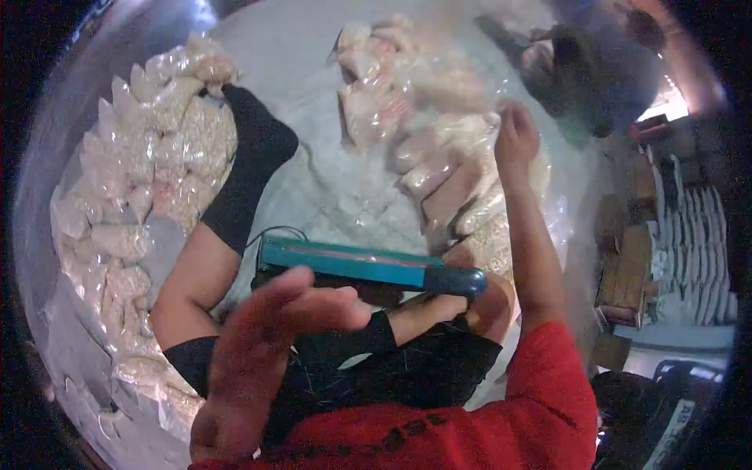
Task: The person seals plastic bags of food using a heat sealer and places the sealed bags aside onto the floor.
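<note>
My right hand (pixel 517 141) reaches forward to a pile of clear plastic bags with pale, grainy contents. Its fingers are closed at the top corner of one clear bag (pixel 470 129). Close to the camera, my left hand (pixel 270 329) is raised in front of my body, slightly smeared by motion. The thumb and fingers are apart, and I see nothing in them. Behind that hand, a long teal bar-shaped device (pixel 352 262), which looks like a heat sealer, lies across in front of my folded leg. Its dark rounded end (pixel 454 280) points right.
Many filled bags (pixel 172 133) lie in a curved row at the left, beside my black-socked foot (pixel 262 129). More bags (pixel 376 86) lie ahead on the pale sheet (pixel 313 180). At the right are a cardboard box (pixel 623 274) and stacked white packets (pixel 693 251). A blurred dark shape (pixel 572 78) is at upper right.
</note>
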The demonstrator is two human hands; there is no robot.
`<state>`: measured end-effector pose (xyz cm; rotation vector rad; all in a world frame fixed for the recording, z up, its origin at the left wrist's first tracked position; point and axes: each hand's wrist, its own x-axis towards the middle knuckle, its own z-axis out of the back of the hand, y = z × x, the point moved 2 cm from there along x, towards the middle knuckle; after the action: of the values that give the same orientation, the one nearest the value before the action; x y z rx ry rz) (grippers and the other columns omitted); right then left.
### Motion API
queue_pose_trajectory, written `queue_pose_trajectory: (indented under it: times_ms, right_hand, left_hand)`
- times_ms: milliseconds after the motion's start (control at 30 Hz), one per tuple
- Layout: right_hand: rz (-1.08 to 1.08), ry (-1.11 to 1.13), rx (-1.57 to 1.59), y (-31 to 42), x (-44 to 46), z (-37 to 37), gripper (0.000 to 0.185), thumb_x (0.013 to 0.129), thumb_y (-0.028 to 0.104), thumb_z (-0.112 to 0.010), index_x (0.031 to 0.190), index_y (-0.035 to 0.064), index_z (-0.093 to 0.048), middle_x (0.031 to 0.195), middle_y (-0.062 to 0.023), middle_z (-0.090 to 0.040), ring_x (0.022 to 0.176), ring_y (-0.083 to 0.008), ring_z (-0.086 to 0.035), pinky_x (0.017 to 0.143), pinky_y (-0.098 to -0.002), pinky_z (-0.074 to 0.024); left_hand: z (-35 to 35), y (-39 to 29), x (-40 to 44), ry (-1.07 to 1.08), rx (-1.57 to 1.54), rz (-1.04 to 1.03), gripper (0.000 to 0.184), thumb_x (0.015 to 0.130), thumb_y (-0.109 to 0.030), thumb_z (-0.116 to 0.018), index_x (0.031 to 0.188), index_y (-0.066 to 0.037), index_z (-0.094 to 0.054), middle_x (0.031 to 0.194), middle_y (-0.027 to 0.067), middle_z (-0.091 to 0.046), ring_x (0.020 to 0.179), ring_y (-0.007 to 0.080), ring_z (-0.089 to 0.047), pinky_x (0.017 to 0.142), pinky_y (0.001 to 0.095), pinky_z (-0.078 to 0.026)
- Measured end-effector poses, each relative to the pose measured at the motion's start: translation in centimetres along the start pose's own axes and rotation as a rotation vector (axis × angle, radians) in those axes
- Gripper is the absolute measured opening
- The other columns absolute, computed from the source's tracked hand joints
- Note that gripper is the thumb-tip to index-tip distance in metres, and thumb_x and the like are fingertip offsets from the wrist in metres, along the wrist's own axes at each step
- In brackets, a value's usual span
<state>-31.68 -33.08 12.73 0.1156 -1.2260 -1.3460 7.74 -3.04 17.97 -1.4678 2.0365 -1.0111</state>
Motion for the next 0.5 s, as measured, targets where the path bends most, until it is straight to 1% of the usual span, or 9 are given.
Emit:
queue_pose_trajectory:
  times_ms: [67, 133, 233, 300, 333, 367, 433, 467, 500]
  right_hand:
    - [0.232, -0.059, 0.346, 7.1, -1.1, 5.1, 0.02, 0.099, 0.018, -0.069, 0.105, -0.0008, -0.073, 0.106, -0.011, -0.072, 0.095, -0.0195, -0.067, 0.086, -0.0325, -0.0513]
    - [0.397, -0.138, 0.195, 15.0, -3.2, 10.3, 0.016, 0.098, 0.015, -0.07, 0.102, -0.0003, -0.072, 0.108, -0.0093, -0.07, 0.094, -0.0171, -0.064, 0.085, -0.0303, -0.0507]
    - [0.074, -0.161, 0.501, 21.0, -10.2, 14.0, 0.02, 0.095, 0.005, -0.072, 0.114, 0.001, -0.066, 0.102, -0.0074, -0.069, 0.085, -0.0126, -0.064, 0.077, -0.0248, -0.0537]
    - [0.053, -0.21, 0.518, 24.1, -16.3, 13.5, 0.019, 0.089, -0.004, -0.074, 0.102, 0.003, -0.062, 0.094, -0.0074, -0.069, 0.08, -0.0143, -0.066, 0.073, -0.0263, -0.0556]
    - [-0.115, -0.075, 0.554, 24.8, -19.5, 13.5, 0.015, 0.089, -0.005, -0.071, 0.096, 0.0038, -0.06, 0.09, -0.0076, -0.068, 0.082, -0.0159, -0.067, 0.074, -0.0284, -0.0556]
    - [-0.039, 0.039, 0.51, 23.5, -22.8, 12.9, 0.01, 0.091, -0.001, -0.069, 0.098, 0.0028, -0.062, 0.089, -0.0075, -0.068, 0.083, -0.0162, -0.066, 0.075, -0.0298, -0.0552]
    - [-0.217, 0.221, 0.363, 20.9, -29.3, 12.0, 0.011, 0.097, 0.008, -0.066, 0.106, 0.0011, -0.066, 0.091, -0.0088, -0.07, 0.084, -0.0153, -0.067, 0.076, -0.0286, -0.0545]
    - [-0.479, 0.282, 0.556, 21.3, -31.3, 11.6, 0.011, 0.098, 0.008, -0.066, 0.107, 0.0014, -0.067, 0.094, -0.0113, -0.072, 0.089, -0.0175, -0.069, 0.079, -0.0303, -0.055]
    - [-0.49, 0.283, 0.572, 20.9, -32.9, 11.6, 0.011, 0.098, 0.008, -0.066, 0.107, 0.0014, -0.067, 0.094, -0.0113, -0.072, 0.089, -0.0175, -0.069, 0.079, -0.0303, -0.055]
  left_hand:
    - [-1.9, -0.6, 0.0, 0.05, 0.183, 0.003, 0.104, 0.08, -0.057, -0.082, 0.152, 0.001, -0.035, 0.14, 0.024, -0.057, 0.125, 0.0357, -0.06, 0.111, 0.0451, -0.042]
    - [-3.8, -1.8, 0.5, 0.134, 0.754, 0.057, 0.102, 0.08, -0.058, -0.08, 0.151, 0.002, -0.038, 0.141, 0.0242, -0.057, 0.127, 0.0371, -0.058, 0.11, 0.0456, -0.043]
    - [-8.0, 0.7, 0.7, 0.082, 1.217, -0.149, 0.099, 0.079, -0.058, -0.08, 0.148, 0.002, -0.042, 0.142, 0.0264, -0.054, 0.131, 0.0382, -0.055, 0.11, 0.0449, -0.042]
    - [-10.3, 2.4, 0.1, 0.022, 1.238, -0.277, 0.097, 0.079, -0.055, -0.082, 0.147, 0.002, -0.044, 0.145, 0.0257, -0.052, 0.135, 0.0385, -0.051, 0.111, 0.0459, -0.041]
    - [-10.7, 3.5, -0.4, 0.001, 1.129, -0.362, 0.086, 0.082, -0.05, -0.081, 0.143, 0.001, -0.049, 0.14, 0.0242, -0.056, 0.13, 0.0377, -0.055, 0.107, 0.0453, -0.044]
    - [-10.5, 4.7, -1.1, -0.021, 1.018, -0.442, 0.075, 0.085, -0.045, -0.08, 0.139, 0.0, -0.054, 0.135, 0.0226, -0.061, 0.124, 0.037, -0.06, 0.104, 0.0447, -0.047]
    - [-7.0, 8.2, -3.7, -0.132, 0.998, -0.286, 0.042, 0.091, -0.031, -0.076, 0.12, -0.002, -0.068, 0.116, 0.0162, -0.072, 0.109, 0.0303, -0.069, 0.098, 0.0391, -0.052]
    - [-5.4, 9.7, -4.6, -0.281, 0.942, -0.18, 0.031, 0.092, -0.026, -0.075, 0.11, -0.002, -0.07, 0.107, 0.0143, -0.074, 0.102, 0.0276, -0.071, 0.094, 0.0372, -0.053]
    - [-3.9, 10.9, -5.5, -0.429, 0.884, -0.075, 0.021, 0.093, -0.022, -0.073, 0.1, -0.002, -0.073, 0.097, 0.0125, -0.076, 0.095, 0.0249, -0.072, 0.089, 0.0353, -0.055]
